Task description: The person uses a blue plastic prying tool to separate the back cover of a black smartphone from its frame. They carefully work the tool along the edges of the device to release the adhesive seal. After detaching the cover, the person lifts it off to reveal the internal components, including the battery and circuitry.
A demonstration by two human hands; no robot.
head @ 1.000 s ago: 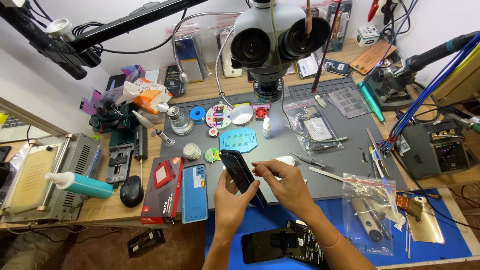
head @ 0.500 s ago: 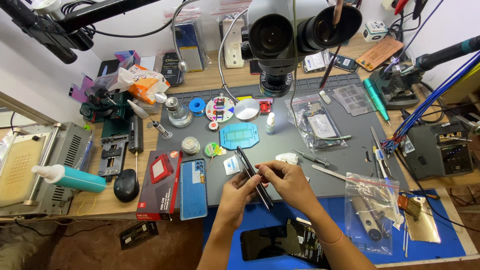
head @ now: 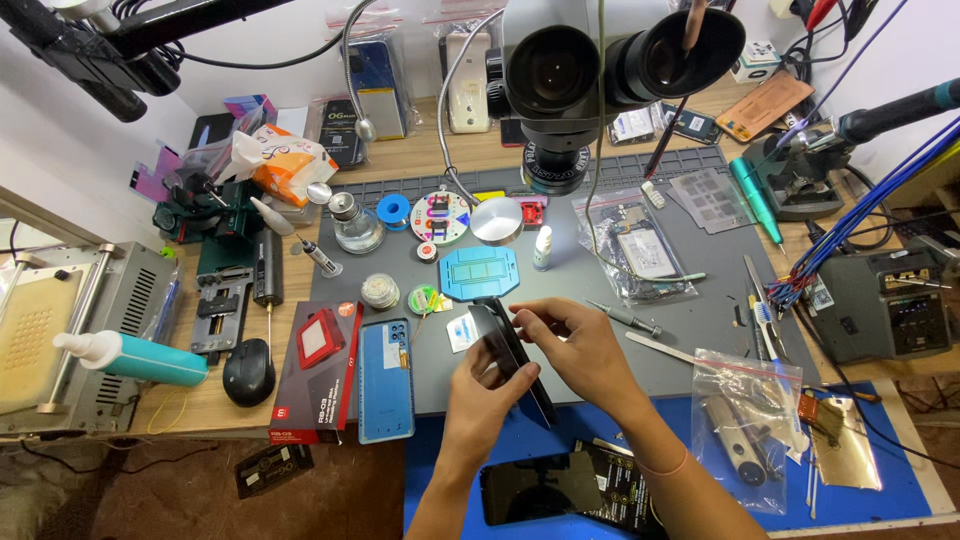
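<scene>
A dark smartphone is held on edge, tilted, above the grey work mat. My left hand grips its lower side from below. My right hand holds its upper edge, fingers curled over the top end. A blue phone back cover lies flat on the mat to the left of my hands. Another black phone rests face up on the blue mat just below my wrists.
A stereo microscope hangs over the mat's far side. A red box, black mouse and teal bottle lie to the left. Clear bags of parts, tweezers and a soldering station crowd the right.
The phone has stayed between both hands, turning from showing its face to standing nearly edge-on. My view has shifted slightly, bringing the microscope lower in the picture.
</scene>
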